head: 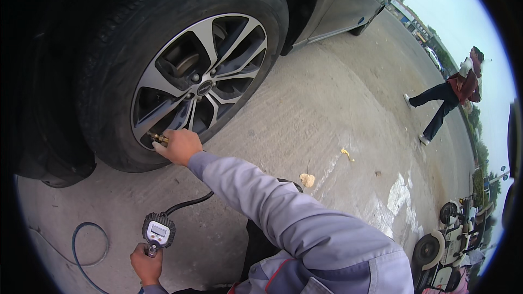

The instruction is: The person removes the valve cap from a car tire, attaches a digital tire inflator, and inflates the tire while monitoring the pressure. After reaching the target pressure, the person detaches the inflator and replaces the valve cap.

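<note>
My right hand [182, 145] grips a brass air chuck [158, 137] at the lower rim of a two-tone alloy wheel [204, 87]. Fingers and chuck hide the valve stem, so the exact fit there cannot be seen. The black tyre [116, 130] rests on the ground. Low in the view, my left hand [148, 265] holds a digital tyre inflator gauge [158, 230] by its metal handle, its display facing up. A black rubber hose [190, 202] leaves the gauge and passes behind my right sleeve [261, 188].
A blue air hose [74, 245] loops on the concrete [278, 130] at left. The car's body [339, 8] extends away at top. A person [453, 85] walks at the right. Parked two- or three-wheeled vehicles [441, 245] stand lower right. A dry leaf [307, 180] lies nearby.
</note>
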Demonstrator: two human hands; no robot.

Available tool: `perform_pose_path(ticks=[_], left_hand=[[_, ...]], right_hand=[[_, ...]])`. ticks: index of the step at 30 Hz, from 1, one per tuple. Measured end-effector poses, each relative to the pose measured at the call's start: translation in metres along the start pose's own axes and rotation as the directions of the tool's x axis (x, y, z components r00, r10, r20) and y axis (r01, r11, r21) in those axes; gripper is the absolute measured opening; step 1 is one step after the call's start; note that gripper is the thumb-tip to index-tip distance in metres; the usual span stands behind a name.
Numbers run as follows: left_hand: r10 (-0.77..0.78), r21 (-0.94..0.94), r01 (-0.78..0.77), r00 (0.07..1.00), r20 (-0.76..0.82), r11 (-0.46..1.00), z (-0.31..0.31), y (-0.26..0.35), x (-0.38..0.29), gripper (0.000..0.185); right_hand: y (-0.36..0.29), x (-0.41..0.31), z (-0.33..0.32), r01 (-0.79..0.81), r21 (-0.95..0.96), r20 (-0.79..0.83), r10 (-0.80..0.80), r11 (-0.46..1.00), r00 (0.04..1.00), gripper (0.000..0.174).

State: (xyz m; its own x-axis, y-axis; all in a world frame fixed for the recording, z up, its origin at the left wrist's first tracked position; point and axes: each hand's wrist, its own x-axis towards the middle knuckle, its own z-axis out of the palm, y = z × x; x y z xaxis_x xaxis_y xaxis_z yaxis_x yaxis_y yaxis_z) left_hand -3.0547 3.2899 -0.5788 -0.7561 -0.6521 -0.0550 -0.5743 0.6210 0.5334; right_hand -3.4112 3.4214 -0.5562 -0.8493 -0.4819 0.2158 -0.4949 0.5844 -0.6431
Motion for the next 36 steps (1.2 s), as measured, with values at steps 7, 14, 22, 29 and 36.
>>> perform_pose_path(ticks=[7,14,22,29,36], left_hand=[[-0.020,0.036,0.020,1.000,0.009,0.999,-0.002,0.002,0.000,0.028],[-0.028,0.018,0.027,1.000,0.011,0.999,-0.002,0.004,0.000,0.030],[-0.026,-0.004,0.026,1.000,0.006,1.000,-0.001,0.001,0.000,0.029],[0.049,-0.002,-0.050,0.997,-0.053,0.999,0.008,-0.012,0.000,0.033],[0.060,-0.028,-0.061,0.997,-0.040,0.998,0.012,-0.021,0.003,0.034]], right_hand=[[-0.001,0.001,-0.002,-0.027,-0.007,0.033,0.027,1.000,0.999,0.043],[-0.002,0.000,-0.002,-0.028,-0.015,0.032,0.029,0.999,0.999,0.042],[0.000,-0.001,0.000,-0.008,0.009,0.004,0.008,1.000,1.000,0.043],[0.002,-0.001,0.003,-0.010,0.050,-0.020,0.011,0.999,1.000,0.044],[0.003,-0.001,0.003,0.003,0.064,-0.025,-0.001,0.998,1.000,0.043]])
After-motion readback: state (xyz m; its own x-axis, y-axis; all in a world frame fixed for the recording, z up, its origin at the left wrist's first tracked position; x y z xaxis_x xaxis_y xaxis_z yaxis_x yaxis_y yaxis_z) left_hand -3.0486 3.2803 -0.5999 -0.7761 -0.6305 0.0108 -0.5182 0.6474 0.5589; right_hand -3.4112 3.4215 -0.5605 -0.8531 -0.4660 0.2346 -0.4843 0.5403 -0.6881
